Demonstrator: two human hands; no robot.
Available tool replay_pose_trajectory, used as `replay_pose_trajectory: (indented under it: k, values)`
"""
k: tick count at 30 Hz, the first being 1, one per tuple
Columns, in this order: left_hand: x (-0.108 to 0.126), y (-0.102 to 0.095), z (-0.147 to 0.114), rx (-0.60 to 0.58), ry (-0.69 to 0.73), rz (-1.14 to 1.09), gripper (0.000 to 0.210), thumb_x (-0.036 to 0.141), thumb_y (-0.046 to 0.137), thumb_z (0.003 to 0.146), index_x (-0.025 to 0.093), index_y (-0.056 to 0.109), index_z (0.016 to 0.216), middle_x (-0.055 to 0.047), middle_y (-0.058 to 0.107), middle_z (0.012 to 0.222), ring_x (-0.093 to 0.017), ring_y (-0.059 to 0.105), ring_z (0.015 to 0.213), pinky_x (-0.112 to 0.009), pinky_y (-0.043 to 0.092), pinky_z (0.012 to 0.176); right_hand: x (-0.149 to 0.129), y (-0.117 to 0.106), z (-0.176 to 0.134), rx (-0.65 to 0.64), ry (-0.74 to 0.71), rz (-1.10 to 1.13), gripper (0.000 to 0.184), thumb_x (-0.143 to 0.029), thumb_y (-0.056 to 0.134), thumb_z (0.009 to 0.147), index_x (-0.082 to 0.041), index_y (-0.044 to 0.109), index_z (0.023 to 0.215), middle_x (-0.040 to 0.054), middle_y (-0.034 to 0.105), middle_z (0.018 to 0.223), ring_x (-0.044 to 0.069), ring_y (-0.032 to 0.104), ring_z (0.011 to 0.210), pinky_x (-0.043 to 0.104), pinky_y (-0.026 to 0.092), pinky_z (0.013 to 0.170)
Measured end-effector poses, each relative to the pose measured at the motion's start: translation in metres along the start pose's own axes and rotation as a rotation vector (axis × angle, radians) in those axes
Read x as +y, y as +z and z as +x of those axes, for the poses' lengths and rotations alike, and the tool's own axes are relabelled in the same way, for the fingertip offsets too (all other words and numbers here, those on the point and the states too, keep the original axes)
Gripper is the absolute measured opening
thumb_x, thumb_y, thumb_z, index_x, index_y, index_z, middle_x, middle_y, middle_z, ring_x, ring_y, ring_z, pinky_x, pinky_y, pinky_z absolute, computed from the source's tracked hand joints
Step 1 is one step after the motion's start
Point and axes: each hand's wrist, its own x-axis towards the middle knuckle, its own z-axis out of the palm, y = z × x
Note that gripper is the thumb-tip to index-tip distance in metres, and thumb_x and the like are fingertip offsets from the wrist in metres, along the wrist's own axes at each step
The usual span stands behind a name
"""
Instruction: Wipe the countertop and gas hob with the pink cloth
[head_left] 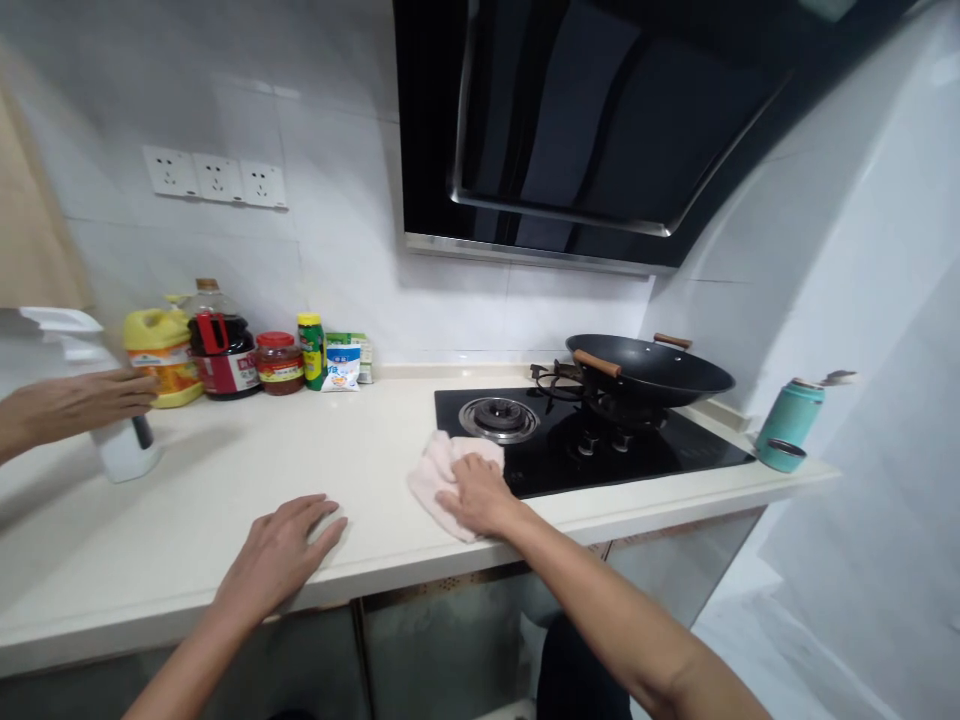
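A pale pink cloth (429, 482) lies bunched across the counter and the left front corner of the black stove (540, 470). My right hand (480, 495) presses down on it with bent fingers and grips it. On the white countertop (360, 450), close to its front edge, rests my left hand (277, 550), thumb and fingers apart and holding nothing. At the far left another person's hand (82, 405) is at a white spray bottle (124, 450); whether it grips the bottle I cannot tell.
Along the wall stand a yellow jug (161, 350), a dark sauce bottle (221, 355), a red-lidded jar (279, 365), a green shaker (310, 350) and a white packet (342, 368). A wok (652, 370) sits on the right burner. Turquoise containers (791, 415) stand at the right end. Overhead juts a range hood (540, 230).
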Motion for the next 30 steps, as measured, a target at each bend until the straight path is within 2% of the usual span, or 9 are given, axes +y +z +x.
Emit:
replay_pose_trajectory:
  k: [2,4,6,9,12,17,20,26,30]
  values:
    - [-0.001,0.000,0.000,0.013,0.004,0.004,0.053,0.058,0.042,0.093,0.023,0.072,0.119,-0.009,0.068,0.135,-0.028,0.057,0.131,-0.045,0.040,0.112,-0.010,0.003,-0.004,0.015,-0.112,0.033,0.046,-0.053,0.050,0.096,-0.016,0.057,0.123,0.0194,0.055,0.130,0.034,0.049,0.121,0.054,0.034,0.106]
    - [-0.003,0.001,0.001,0.002,-0.009,0.011,0.054,0.059,0.042,0.092,0.024,0.073,0.119,-0.008,0.068,0.136,-0.029,0.057,0.132,-0.046,0.041,0.111,-0.008,0.002,-0.009,0.022,-0.196,0.072,0.039,-0.047,0.053,0.096,-0.016,0.057,0.119,0.0172,0.057,0.126,0.031,0.053,0.115,0.050,0.038,0.104]
    - [-0.004,0.001,0.001,-0.016,-0.022,0.017,0.055,0.060,0.041,0.091,0.024,0.073,0.119,-0.008,0.067,0.137,-0.030,0.056,0.132,-0.048,0.042,0.110,0.005,-0.002,-0.015,0.026,-0.248,0.139,0.038,-0.044,0.056,0.095,-0.016,0.055,0.121,0.0150,0.058,0.124,0.028,0.055,0.110,0.044,0.041,0.100]
    - [-0.006,0.001,0.002,-0.018,-0.023,0.025,0.056,0.061,0.041,0.090,0.025,0.073,0.119,-0.008,0.068,0.136,-0.030,0.057,0.132,-0.049,0.043,0.110,0.036,-0.011,-0.026,0.030,-0.238,0.237,0.041,-0.041,0.061,0.092,-0.017,0.051,0.125,0.0128,0.059,0.124,0.025,0.057,0.108,0.038,0.044,0.096]
    - [-0.008,0.002,0.003,-0.005,-0.010,0.033,0.056,0.061,0.041,0.091,0.024,0.073,0.119,-0.009,0.068,0.136,-0.030,0.057,0.132,-0.048,0.043,0.111,0.070,-0.022,-0.034,0.049,-0.144,0.219,0.041,-0.040,0.060,0.092,-0.016,0.051,0.124,0.0133,0.058,0.125,0.024,0.057,0.109,0.036,0.044,0.097]
    - [-0.011,0.005,0.003,-0.006,-0.009,0.048,0.056,0.062,0.042,0.090,0.025,0.074,0.117,-0.008,0.068,0.136,-0.030,0.058,0.131,-0.048,0.043,0.112,0.118,-0.031,-0.026,0.086,0.134,0.078,0.029,-0.034,0.051,0.094,-0.015,0.053,0.116,0.0152,0.060,0.123,0.024,0.056,0.112,0.031,0.042,0.097]
    - [-0.013,0.007,0.003,0.024,0.008,0.051,0.054,0.062,0.043,0.090,0.026,0.074,0.117,-0.007,0.069,0.134,-0.029,0.059,0.130,-0.046,0.044,0.111,0.138,-0.031,-0.008,0.093,0.256,0.049,0.025,-0.030,0.047,0.095,-0.015,0.054,0.115,0.0162,0.061,0.122,0.025,0.058,0.111,0.032,0.042,0.094]
    - [-0.020,0.013,0.002,0.058,0.023,0.045,0.051,0.062,0.047,0.089,0.028,0.076,0.114,-0.006,0.072,0.129,-0.030,0.062,0.127,-0.047,0.047,0.110,0.170,-0.030,0.043,0.131,0.501,0.000,0.034,-0.019,0.040,0.096,-0.016,0.049,0.129,0.0184,0.061,0.127,0.027,0.061,0.115,0.035,0.043,0.094]
    - [-0.022,0.015,-0.001,0.076,0.018,0.043,0.050,0.061,0.047,0.090,0.028,0.076,0.115,-0.006,0.072,0.130,-0.029,0.063,0.126,-0.048,0.047,0.110,0.198,-0.031,0.074,0.125,0.640,-0.039,0.037,-0.025,0.038,0.100,-0.014,0.049,0.134,0.0218,0.060,0.130,0.030,0.060,0.119,0.041,0.045,0.096]
